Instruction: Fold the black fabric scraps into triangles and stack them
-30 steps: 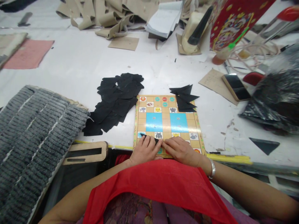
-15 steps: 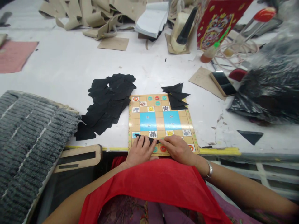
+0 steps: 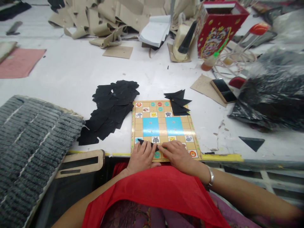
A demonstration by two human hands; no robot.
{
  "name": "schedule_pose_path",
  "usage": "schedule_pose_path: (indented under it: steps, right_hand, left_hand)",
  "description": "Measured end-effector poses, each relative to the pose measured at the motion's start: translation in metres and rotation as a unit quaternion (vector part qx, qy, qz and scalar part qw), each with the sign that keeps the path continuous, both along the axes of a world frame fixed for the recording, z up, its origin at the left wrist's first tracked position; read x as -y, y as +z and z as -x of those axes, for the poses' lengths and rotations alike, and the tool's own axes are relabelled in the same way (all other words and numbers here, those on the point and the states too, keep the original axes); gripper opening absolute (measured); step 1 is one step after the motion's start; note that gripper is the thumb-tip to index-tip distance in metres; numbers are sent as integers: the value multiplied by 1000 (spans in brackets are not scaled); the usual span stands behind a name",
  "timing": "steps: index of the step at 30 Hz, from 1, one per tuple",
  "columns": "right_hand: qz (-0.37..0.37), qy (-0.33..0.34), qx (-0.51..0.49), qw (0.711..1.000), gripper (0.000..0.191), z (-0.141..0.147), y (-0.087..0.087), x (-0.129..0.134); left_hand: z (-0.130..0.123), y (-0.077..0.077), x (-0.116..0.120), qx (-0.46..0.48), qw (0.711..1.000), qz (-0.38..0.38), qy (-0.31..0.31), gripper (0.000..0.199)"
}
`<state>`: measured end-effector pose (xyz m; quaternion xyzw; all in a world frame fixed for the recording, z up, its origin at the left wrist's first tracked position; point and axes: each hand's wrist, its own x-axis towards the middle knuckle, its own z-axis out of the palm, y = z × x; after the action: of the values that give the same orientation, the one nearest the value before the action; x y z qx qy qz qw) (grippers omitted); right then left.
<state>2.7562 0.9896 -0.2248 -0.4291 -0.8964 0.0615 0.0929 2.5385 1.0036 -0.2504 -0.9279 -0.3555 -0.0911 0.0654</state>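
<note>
On a printed game board point(image 3: 162, 126) at the table's front edge lies a folded black triangular piece point(image 3: 141, 141), its material not clear. My left hand point(image 3: 140, 160) rests on it with outstretched fingers, pressing it against the board. At the piece's right end, the bent fingers of my right hand point(image 3: 179, 155) are closed on its tip. Both hands partly cover the piece. Left of the board spreads a heap of flat black pieces point(image 3: 106, 110). Several black triangles point(image 3: 178, 104) overlap the board's far right corner.
A ribbed grey textile point(image 3: 40, 142) stands at left, beside a slotted wooden template point(image 3: 80, 163). To the right are a phone point(image 3: 223, 90), a plastic-wrapped black bundle point(image 3: 268, 95) and a single dark triangle point(image 3: 253, 143). Beige pieces point(image 3: 106, 19) and a red box point(image 3: 213, 34) stand behind.
The view has tilted up slightly, so the table things sit lower in the picture. My right hand's fingers are a little further left and more bent over the piece's end.
</note>
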Motion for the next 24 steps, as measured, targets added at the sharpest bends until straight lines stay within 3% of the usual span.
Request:
schedule_pose_path:
  steps: [5, 9, 12, 16, 19, 21, 23, 24]
  right_hand:
    - [54, -17, -29, 998, 35, 1, 4, 6]
    - [114, -122, -87, 982, 24, 3, 9, -4]
    - [149, -177, -69, 970, 13, 14, 20, -14]
    - [195, -173, -32, 965, 7, 23, 31, -24]
    - [213, -128, -16, 968, 7, 10, 33, -40]
    - [153, -140, 6, 978, 9, -9, 33, -60]
    - [23, -217, 47, 975, 19, -33, 30, -83]
    - [-44, -269, 77, 959, 27, -45, 27, -95]
  left_hand:
    - [0, -9, 4, 44, 998, -24, 22, 62]
    - [-6, -18, 2, 107, 990, -90, 19, 56]
    - [-12, -21, 0, 152, 982, -111, 21, 53]
    - [-13, -20, -3, 222, 971, -87, 24, 51]
    - [-11, -15, -6, 246, 966, -85, 9, 45]
    - [-11, -12, -8, 247, 965, -91, 0, 44]
    - [-11, -12, -9, 244, 966, -88, -3, 43]
    - [-11, -13, -9, 243, 967, -81, 0, 43]
